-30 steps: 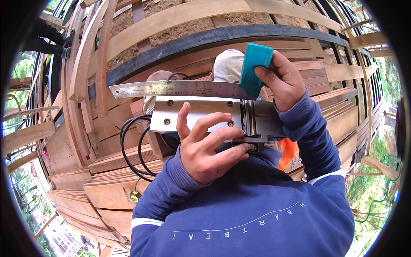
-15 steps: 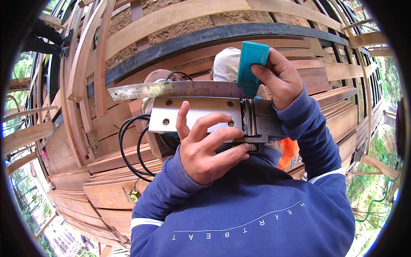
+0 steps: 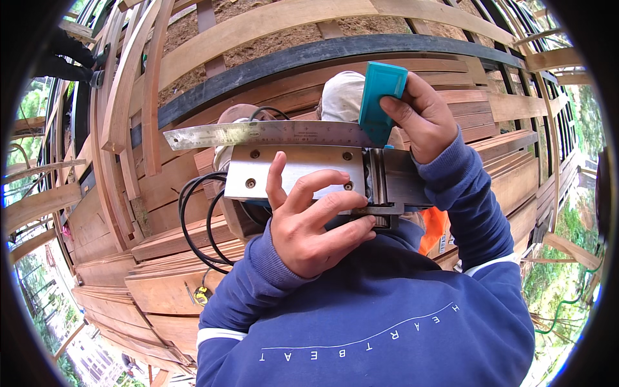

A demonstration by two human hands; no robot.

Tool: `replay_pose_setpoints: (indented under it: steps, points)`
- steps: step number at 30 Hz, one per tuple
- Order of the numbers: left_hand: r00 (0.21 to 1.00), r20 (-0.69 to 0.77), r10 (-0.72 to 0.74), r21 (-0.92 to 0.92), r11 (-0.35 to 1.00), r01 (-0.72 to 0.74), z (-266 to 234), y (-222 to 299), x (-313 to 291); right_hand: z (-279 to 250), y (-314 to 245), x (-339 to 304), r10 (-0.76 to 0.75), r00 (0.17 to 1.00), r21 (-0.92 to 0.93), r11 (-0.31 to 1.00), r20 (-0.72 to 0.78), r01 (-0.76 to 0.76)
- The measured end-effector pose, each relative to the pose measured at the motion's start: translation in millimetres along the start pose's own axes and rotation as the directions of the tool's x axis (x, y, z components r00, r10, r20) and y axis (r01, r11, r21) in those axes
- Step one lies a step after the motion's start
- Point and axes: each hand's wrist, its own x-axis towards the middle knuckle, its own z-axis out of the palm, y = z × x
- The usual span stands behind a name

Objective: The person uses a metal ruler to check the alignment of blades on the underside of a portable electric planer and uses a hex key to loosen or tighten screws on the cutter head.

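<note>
The left hand grips the underside of an upturned electric planer, its fingers curled closed over the lower edge of the shiny metal sole plate, index finger pointing up across it. The right hand pinches the teal handle of a steel ruler, fingers closed on it, laying the ruler's edge along the top of the sole. A black power cord loops at the left, over stacked wooden planks. A pale cap shows behind the planer.

Outdoor woodworking site — stacked timber planks, trees.
</note>
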Motion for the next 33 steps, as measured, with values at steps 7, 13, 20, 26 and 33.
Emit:
replay_pose_setpoints:
  steps: [7, 13, 20, 26, 33]
  points:
    - [1.0, 0.008, 0.001, 0.001, 1.0, -0.001, -0.5, 0.5, 0.1, -0.6, 1.2, -0.5, -0.014, 1.0, -0.017, 1.0, -0.006, 0.014]
    - [1.0, 0.012, 0.003, 0.002, 1.0, -0.003, -0.1, -0.3, -0.4, -0.8, 3.4, 0.0, -0.024, 1.0, -0.002, 1.0, -0.002, 0.024]
    - [1.0, 0.012, 0.0, -0.005, 1.0, 0.0, -0.3, -0.3, 0.3, 1.0, 0.0, -0.5, -0.028, 1.0, -0.038, 0.999, -0.011, 0.028]
    - [1.0, 0.008, 0.005, -0.004, 1.0, -0.005, -0.2, -0.8, 0.7, 0.7, -0.1, -0.8, -0.015, 1.0, -0.013, 1.0, -0.01, 0.015]
    - [1.0, 0.013, 0.0, -0.008, 1.0, 0.0, -0.7, -0.8, 1.1, 2.3, -3.2, -3.2, 0.007, 1.0, 0.013, 1.0, -0.008, -0.007]
